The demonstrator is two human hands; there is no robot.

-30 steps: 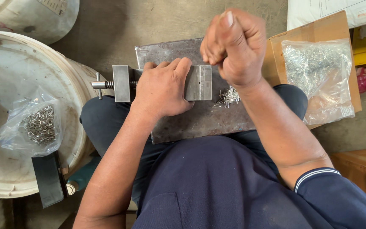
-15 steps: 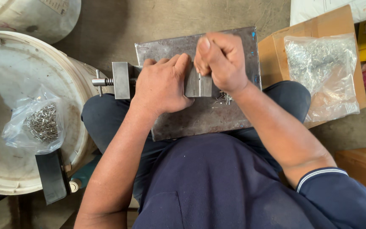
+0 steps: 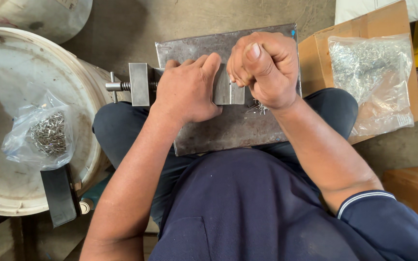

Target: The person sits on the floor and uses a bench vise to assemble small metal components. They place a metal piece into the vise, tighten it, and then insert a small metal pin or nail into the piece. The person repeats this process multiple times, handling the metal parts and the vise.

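Bare concrete floor runs under everything here, grey and scuffed, and I sit over it with a flat grey steel plate laid across my lap. I take that plate as my landmark.

On the plate lies a small grey metal vise; its screw handle sticks out past the plate's left edge. My left hand lies flat over the middle of the vise, fingers together and pressed down on it, covering most of its body. My right hand is just beside the left, above the right end of the vise, curled into a closed fist with the thumb on top. Whatever it grips is hidden inside the fist, so I cannot tell what it holds. Just under that fist, on the plate, lies a little scatter of small silver metal pins.

Left of the plate stands a large white plastic bucket turned bottom up, with a clear plastic bag of small metal parts resting on it. A dark flat bar leans at the bucket's near edge. Right of the plate is a brown cardboard box carrying a bigger clear bag of shiny metal pieces.
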